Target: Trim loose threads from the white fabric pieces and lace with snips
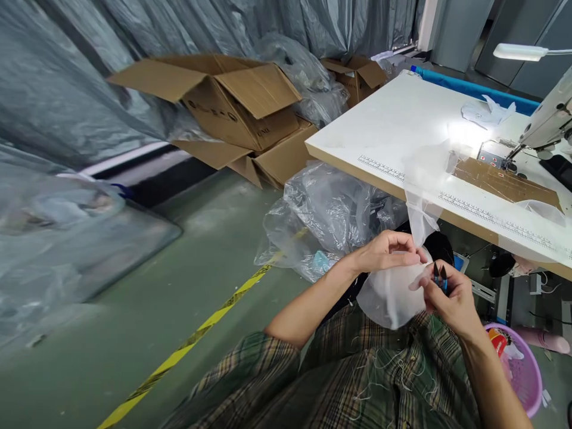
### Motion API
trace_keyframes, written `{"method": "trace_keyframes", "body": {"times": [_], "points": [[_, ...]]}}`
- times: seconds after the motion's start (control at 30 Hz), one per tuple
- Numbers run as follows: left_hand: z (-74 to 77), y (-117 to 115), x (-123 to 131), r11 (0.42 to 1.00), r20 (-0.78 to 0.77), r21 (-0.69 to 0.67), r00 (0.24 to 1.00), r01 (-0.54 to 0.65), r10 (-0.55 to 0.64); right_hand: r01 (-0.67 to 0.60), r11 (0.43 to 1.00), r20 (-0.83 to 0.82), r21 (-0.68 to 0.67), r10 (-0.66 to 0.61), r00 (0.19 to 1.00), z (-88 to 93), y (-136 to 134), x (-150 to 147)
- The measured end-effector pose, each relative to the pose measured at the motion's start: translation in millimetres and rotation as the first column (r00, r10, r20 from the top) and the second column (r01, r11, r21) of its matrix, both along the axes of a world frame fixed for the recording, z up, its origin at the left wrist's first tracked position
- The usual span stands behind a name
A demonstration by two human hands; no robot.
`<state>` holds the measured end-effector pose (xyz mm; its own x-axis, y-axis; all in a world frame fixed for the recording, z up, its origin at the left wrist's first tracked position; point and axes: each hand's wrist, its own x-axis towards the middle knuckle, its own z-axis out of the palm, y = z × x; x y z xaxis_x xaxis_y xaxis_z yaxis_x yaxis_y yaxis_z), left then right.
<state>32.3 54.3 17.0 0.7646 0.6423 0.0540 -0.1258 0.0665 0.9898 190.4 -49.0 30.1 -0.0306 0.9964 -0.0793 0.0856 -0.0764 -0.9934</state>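
Note:
My left hand pinches the edge of a sheer white mesh fabric that hangs over my lap. My right hand is closed around small thread snips with dark blades that point up, right beside the fabric's edge. The same sheer white fabric trails up onto the white sewing table. My lap is covered by a plaid garment with loose threads on it.
A sewing machine with a lamp stands at the table's right. Open cardboard boxes and clear plastic bags lie on the floor ahead. A pink basket sits at the lower right. Yellow tape crosses the green floor.

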Motion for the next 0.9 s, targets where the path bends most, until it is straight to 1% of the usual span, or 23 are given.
{"method": "trace_keyframes", "body": {"times": [0.07,0.13,0.27,0.37,0.5,0.57,0.63,0.73,0.9], "points": [[1.7,-9,2,0.992,-0.047,-0.104,0.996,-0.077,0.072,0.066,0.997,0.017,-0.038,-0.066,0.998,-4.0,-2,11],[1.4,-17,2,0.975,-0.091,-0.165,0.987,-0.146,0.133,0.087,0.995,0.046,-0.058,-0.084,0.995,-9.7,-2,18],[-3.3,-26,-4,0.949,-0.161,-0.204,0.964,-0.242,0.211,0.028,0.999,0.144,-0.029,-0.024,0.989,-20.3,3,22],[-6.3,-26,-11,0.936,-0.191,-0.187,0.946,-0.297,0.262,-0.02,1.0,0.221,0.0,0.02,0.975,-25.4,12,19],[-6.1,-23,-17,0.941,-0.209,-0.145,0.939,-0.305,0.272,-0.123,0.991,0.33,0.057,0.097,0.939,-26.7,28,12],[-5.2,-21,-18,0.947,-0.233,-0.128,0.937,-0.294,0.26,-0.187,0.98,0.357,0.072,0.15,0.922,-25.8,36,9],[-4.4,-20,-20,0.951,-0.27,-0.107,0.929,-0.29,0.253,-0.22,0.972,0.38,0.083,0.174,0.908,-25.6,41,7],[-3.2,-19,-21,0.954,-0.297,-0.094,0.923,-0.284,0.246,-0.211,0.973,0.408,0.09,0.158,0.899,-27.4,44,5],[0.6,-18,-22,0.955,-0.278,-0.125,0.934,-0.269,0.227,-0.162,0.983,0.417,0.081,0.114,0.902,-26.4,36,6]]}}
